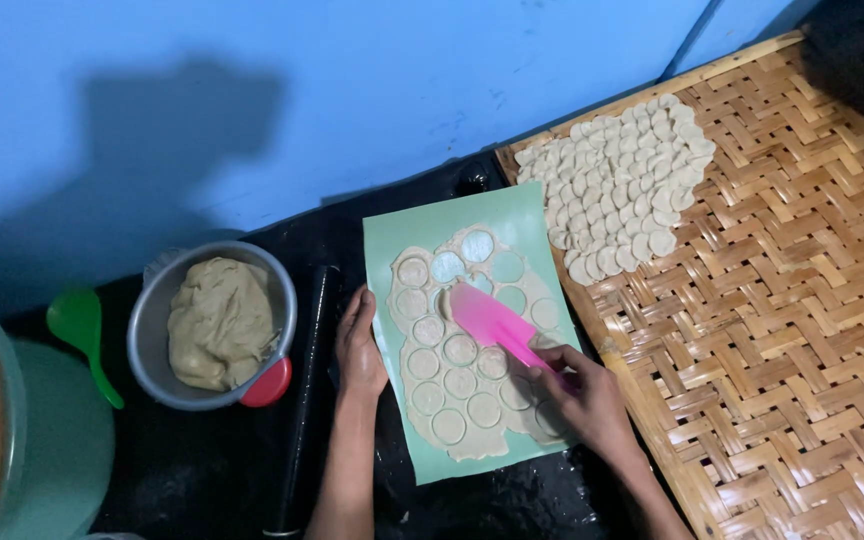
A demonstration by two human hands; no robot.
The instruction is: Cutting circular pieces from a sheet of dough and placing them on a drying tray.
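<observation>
A pale green mat (527, 215) lies on a dark surface, with a rolled-out sheet of beige dough (452, 380) on it, cut into several circles. A few circles near the top are gone, leaving round holes. My right hand (584, 398) grips the handle of a pink spatula (487, 318), whose blade lies flat on the dough near the upper middle. My left hand (360, 345) rests flat on the mat's left edge, fingers together, holding nothing.
A metal bowl (152, 320) with a lump of dough (220, 322) and a small red lid stands left. A dark rolling pin (310, 400) lies beside the mat. Several cut dough discs (617, 185) overlap on a woven bamboo tray (802, 330) at right. A green spoon (82, 335) lies far left.
</observation>
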